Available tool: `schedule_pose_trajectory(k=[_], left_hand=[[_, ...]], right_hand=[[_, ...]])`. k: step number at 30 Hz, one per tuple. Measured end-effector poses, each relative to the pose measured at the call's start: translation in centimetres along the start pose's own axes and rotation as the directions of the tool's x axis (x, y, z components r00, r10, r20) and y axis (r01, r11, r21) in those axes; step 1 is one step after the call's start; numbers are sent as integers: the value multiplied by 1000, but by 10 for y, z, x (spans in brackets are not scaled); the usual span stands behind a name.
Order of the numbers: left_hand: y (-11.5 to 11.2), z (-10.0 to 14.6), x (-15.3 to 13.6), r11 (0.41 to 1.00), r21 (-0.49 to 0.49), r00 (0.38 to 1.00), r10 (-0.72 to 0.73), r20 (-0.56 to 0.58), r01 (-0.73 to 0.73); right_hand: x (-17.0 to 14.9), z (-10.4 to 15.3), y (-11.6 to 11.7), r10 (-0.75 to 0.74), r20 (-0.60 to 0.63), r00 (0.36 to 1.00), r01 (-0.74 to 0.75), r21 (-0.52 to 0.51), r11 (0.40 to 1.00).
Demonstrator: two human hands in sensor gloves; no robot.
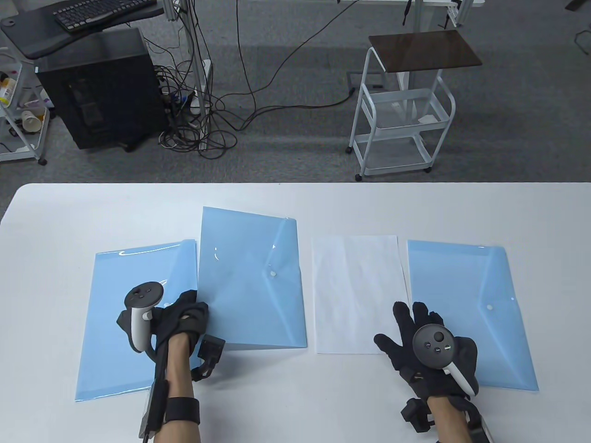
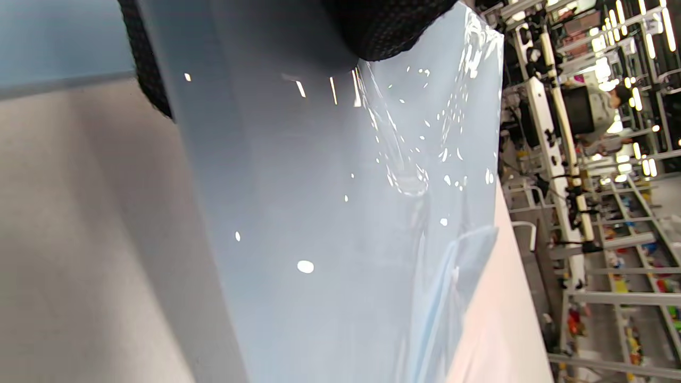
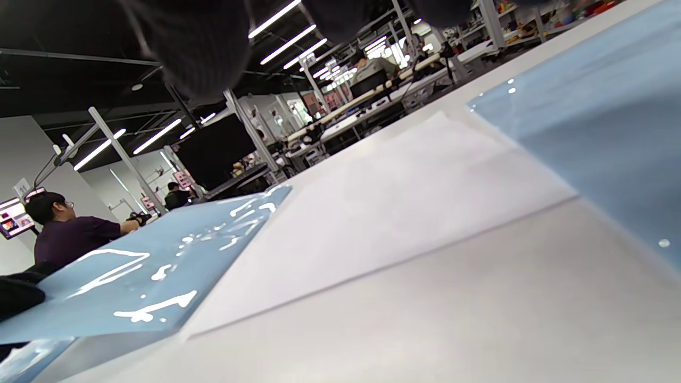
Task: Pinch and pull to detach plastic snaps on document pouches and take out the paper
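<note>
Three light-blue snap pouches lie across the white table (image 1: 295,203). My left hand (image 1: 187,314) grips the left edge of the middle pouch (image 1: 251,277), which is tilted up off the table; its white snap (image 1: 273,273) shows on the flap. In the left wrist view this pouch (image 2: 340,213) fills the frame under my fingertips (image 2: 388,26). The left pouch (image 1: 120,318) lies flat under my left wrist. A white paper sheet (image 1: 355,290) lies between the middle and right pouches. My right hand (image 1: 411,330) rests with fingers spread on the paper's near right corner and the right pouch (image 1: 471,304).
Behind the table stand a white wire cart (image 1: 401,120) with a brown top, a black computer tower (image 1: 99,87) and tangled cables (image 1: 203,124) on the grey carpet. The table's near edge lies just below my forearms.
</note>
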State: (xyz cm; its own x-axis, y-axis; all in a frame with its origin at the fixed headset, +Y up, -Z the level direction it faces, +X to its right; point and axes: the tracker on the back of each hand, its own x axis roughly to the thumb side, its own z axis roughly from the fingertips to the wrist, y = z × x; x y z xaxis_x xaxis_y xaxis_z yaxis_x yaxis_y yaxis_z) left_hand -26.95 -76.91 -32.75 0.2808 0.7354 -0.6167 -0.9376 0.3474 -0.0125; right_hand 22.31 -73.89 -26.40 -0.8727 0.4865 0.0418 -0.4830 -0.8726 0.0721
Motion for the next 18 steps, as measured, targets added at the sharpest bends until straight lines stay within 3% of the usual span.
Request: schedule_pose_trajectory(k=[10, 18], left_hand=[[-12, -6, -3, 972, 146, 983, -178, -50, 184], [1, 16, 3, 924, 256, 959, -280, -51, 284]], right_hand=[[2, 0, 2, 5, 5, 1000, -5, 3, 1000], [2, 2, 2, -1, 5, 1000, 1, -2, 1000]])
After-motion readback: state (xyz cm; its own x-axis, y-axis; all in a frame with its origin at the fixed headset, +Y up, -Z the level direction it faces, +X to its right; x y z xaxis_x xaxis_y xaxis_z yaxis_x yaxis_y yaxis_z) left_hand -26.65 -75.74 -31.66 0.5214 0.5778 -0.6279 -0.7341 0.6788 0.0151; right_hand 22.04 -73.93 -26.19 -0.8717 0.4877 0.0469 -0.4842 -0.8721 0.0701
